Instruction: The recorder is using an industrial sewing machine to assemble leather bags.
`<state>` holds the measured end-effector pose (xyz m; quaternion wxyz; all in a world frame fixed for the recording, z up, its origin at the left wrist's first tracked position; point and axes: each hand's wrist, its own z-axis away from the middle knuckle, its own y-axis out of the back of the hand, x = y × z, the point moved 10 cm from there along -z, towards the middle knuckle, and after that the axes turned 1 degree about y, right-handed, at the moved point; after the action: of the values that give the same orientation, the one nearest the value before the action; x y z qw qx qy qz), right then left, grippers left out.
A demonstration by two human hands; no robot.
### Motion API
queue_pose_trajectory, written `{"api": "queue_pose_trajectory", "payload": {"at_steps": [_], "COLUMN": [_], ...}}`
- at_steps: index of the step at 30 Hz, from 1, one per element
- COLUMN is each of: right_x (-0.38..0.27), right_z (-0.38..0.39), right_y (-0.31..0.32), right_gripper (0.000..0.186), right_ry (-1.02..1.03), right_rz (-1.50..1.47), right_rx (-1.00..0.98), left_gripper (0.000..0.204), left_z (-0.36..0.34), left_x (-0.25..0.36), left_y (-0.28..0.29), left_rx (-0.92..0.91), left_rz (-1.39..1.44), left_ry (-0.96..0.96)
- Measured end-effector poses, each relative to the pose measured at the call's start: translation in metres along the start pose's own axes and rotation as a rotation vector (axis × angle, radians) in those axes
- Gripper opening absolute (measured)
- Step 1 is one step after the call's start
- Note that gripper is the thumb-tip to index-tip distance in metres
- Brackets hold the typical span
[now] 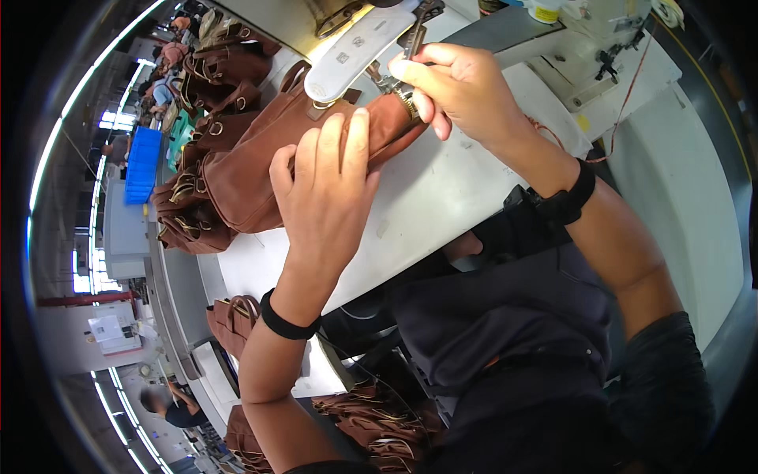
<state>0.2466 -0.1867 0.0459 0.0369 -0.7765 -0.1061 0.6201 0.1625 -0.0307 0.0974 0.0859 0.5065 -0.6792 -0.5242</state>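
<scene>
The brown leather bag [260,158] lies on the white tabletop [442,197], long axis running toward the sewing machine [363,43] — the left hand [328,189] presses flat on it, fingers spread, while the right hand [458,91] pinches its metal ring [407,103] nearest the machine

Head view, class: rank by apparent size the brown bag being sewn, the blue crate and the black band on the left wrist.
1. Brown bag, largest.
2. Blue crate, though it sits farther from the camera, so its true size is unsure.
3. Black wristband, smallest.
</scene>
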Motion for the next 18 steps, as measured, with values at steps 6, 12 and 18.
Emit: {"api": "queue_pose_trajectory", "payload": {"at_steps": [6,12,18], "right_x": [0.025,0.058,0.033], "right_z": [0.035,0.026,0.041], "right_y": [0.021,-0.019,-0.03], "right_gripper": [0.031,0.039,0.046], "right_ry": [0.092,0.136,-0.056], "right_rz": [0.433,0.371,0.069], "right_rx": [-0.065,-0.462,-0.546], "left_gripper": [0.063,0.034,0.021], "left_z": [0.03,0.045,-0.004], "left_x": [-0.046,-0.078,-0.127], "left_y": [0.062,0.066,0.079], "left_rx": [-0.012,-0.023,-0.097], "left_rz": [-0.061,0.051,0.254], "left_ry": [0.04,-0.029,0.091]}}
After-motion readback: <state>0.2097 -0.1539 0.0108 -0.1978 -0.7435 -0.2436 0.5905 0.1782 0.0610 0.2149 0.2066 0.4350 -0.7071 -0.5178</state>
